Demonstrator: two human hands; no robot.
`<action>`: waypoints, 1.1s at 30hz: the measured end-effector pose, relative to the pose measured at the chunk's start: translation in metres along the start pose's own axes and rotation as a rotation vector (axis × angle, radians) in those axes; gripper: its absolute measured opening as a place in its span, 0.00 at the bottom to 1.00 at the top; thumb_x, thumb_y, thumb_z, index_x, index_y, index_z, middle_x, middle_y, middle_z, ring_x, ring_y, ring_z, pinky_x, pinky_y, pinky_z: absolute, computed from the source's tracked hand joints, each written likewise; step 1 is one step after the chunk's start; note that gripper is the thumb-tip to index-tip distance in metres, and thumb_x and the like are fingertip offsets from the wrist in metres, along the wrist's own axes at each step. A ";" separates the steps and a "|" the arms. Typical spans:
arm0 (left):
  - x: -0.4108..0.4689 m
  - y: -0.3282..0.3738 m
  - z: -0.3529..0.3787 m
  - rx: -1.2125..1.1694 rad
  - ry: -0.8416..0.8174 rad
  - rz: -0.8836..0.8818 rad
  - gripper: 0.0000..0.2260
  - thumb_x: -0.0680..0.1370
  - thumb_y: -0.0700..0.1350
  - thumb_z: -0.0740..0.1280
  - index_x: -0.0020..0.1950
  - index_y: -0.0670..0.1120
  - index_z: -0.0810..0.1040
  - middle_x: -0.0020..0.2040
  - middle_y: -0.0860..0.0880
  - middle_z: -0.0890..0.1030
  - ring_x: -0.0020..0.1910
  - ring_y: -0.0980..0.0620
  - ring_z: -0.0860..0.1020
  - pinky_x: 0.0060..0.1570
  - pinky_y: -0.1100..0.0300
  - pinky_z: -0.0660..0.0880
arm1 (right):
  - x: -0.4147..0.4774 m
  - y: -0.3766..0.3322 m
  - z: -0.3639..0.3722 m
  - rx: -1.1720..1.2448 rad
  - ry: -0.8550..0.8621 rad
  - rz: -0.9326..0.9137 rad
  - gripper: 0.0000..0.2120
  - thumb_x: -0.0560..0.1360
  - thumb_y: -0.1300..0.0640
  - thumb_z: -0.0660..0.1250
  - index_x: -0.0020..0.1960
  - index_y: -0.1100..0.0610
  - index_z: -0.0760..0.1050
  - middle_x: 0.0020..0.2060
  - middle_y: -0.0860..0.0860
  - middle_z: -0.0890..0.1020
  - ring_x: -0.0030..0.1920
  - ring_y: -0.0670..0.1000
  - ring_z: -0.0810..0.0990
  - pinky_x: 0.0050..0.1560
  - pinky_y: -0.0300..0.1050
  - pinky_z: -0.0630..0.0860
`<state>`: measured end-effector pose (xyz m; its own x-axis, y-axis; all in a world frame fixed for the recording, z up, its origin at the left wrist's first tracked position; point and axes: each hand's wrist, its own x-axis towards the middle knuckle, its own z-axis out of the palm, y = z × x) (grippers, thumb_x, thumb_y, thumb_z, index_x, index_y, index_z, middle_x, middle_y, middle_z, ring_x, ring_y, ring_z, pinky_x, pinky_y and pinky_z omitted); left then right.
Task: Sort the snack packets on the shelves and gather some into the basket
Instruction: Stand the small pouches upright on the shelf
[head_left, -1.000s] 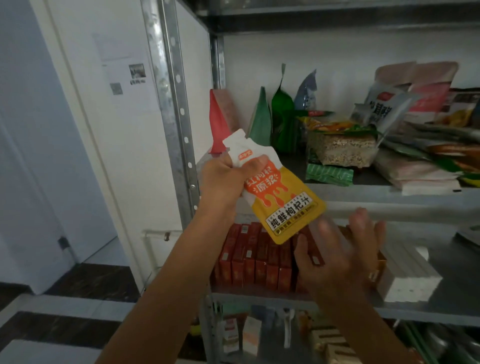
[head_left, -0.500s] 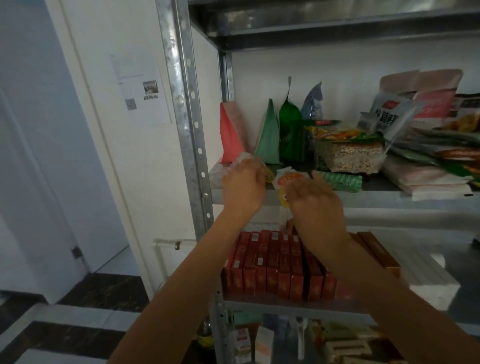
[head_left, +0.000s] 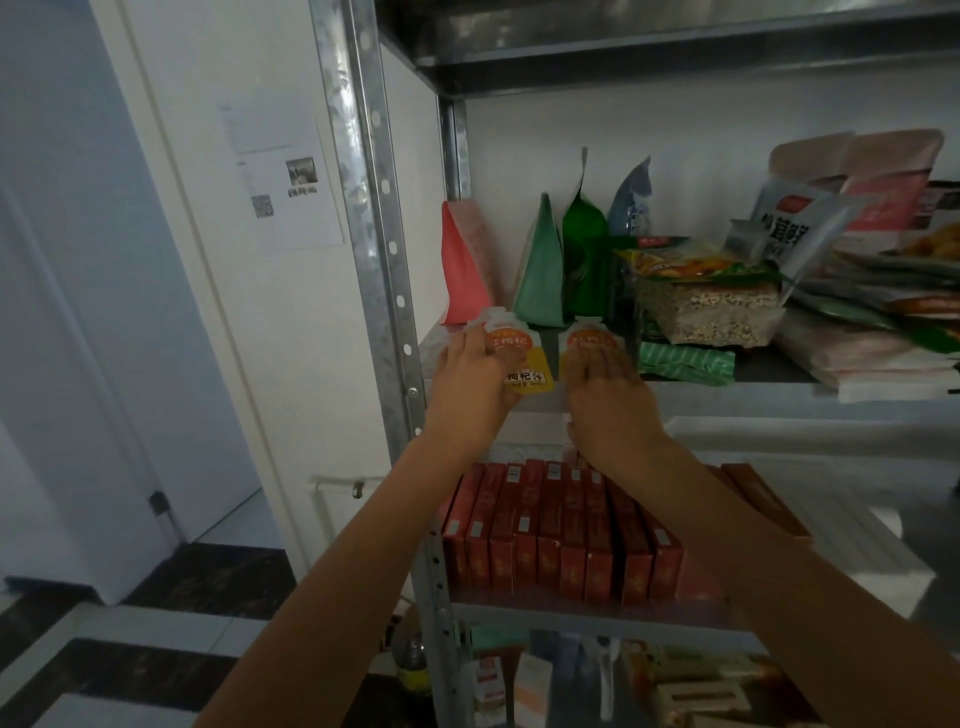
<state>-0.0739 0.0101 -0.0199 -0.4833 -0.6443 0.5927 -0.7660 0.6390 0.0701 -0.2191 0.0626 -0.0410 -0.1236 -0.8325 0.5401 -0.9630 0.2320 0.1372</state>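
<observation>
Two orange-and-yellow juice pouches lie side by side at the front left of the upper shelf (head_left: 779, 387). My left hand (head_left: 475, 382) holds the left pouch (head_left: 519, 358), thumb across its front. My right hand (head_left: 605, 387) rests flat on the right pouch (head_left: 589, 340), fingers covering its lower half. No basket is in view.
Behind the pouches stand a red bag (head_left: 462, 270), green bags (head_left: 540, 270) and a blue bag (head_left: 631, 197). A grain packet (head_left: 709, 312), a green striped packet (head_left: 683, 364) and a pile of snack bags (head_left: 872, 291) fill the right. Red boxes (head_left: 561, 535) line the shelf below. A metal post (head_left: 374, 234) stands left.
My left hand carried the pouch from in front of the shelf up onto the shelf's front edge. My right hand rose from below and came down on a second pouch beside it.
</observation>
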 end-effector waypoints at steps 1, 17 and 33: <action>-0.001 0.000 -0.002 -0.022 0.025 -0.003 0.22 0.75 0.47 0.70 0.69 0.51 0.74 0.64 0.41 0.70 0.64 0.41 0.67 0.64 0.46 0.67 | 0.002 0.000 0.002 0.001 0.011 0.003 0.38 0.55 0.63 0.78 0.62 0.74 0.71 0.52 0.72 0.78 0.53 0.68 0.79 0.57 0.61 0.76; -0.068 0.058 -0.056 -1.800 0.270 -0.669 0.13 0.75 0.36 0.68 0.58 0.46 0.79 0.55 0.45 0.83 0.50 0.47 0.82 0.41 0.58 0.80 | -0.023 -0.003 -0.008 0.521 0.828 -0.229 0.27 0.75 0.71 0.65 0.71 0.59 0.62 0.70 0.59 0.69 0.72 0.56 0.65 0.74 0.58 0.54; -0.120 0.048 -0.006 -0.080 0.427 0.203 0.30 0.76 0.61 0.61 0.71 0.43 0.64 0.66 0.43 0.76 0.64 0.49 0.75 0.63 0.49 0.72 | -0.037 0.017 -0.020 0.491 0.900 -0.394 0.08 0.76 0.62 0.66 0.51 0.64 0.82 0.52 0.57 0.83 0.56 0.56 0.81 0.67 0.61 0.66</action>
<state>-0.0502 0.1200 -0.0828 -0.3896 -0.2832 0.8764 -0.6305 0.7756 -0.0297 -0.2267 0.1069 -0.0420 0.2413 -0.0867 0.9666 -0.9117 -0.3615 0.1952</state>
